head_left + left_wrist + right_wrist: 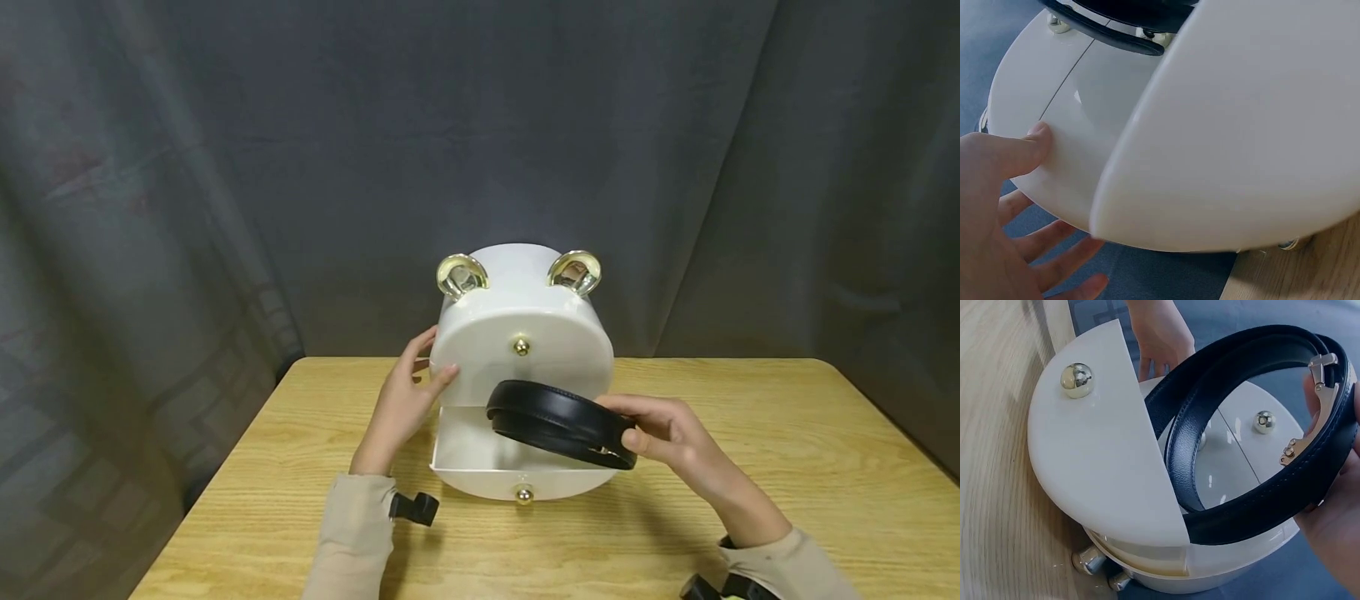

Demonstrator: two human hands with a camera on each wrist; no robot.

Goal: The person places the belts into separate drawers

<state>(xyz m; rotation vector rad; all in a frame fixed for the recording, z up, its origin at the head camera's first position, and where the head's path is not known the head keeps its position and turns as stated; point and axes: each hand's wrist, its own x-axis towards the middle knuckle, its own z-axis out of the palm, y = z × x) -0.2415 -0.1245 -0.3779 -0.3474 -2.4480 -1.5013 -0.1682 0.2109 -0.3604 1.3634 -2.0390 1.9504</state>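
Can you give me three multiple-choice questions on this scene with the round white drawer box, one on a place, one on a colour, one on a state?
1. Where is the coiled belt?
A. over the open lower drawer
B. on top of the box
C. on the table

2. What colour is the belt?
A. brown
B. black
C. white

3. How is the lower drawer?
A. shut
B. taken out
C. pulled open

Answers: 1 A, the right hand holds it above the drawer; 2 B, its leather is black; 3 C, its front with the gold knob stands out from the box, which the left hand touches.

A black belt [558, 423], a white box [525, 333] with gold knobs [521, 346].
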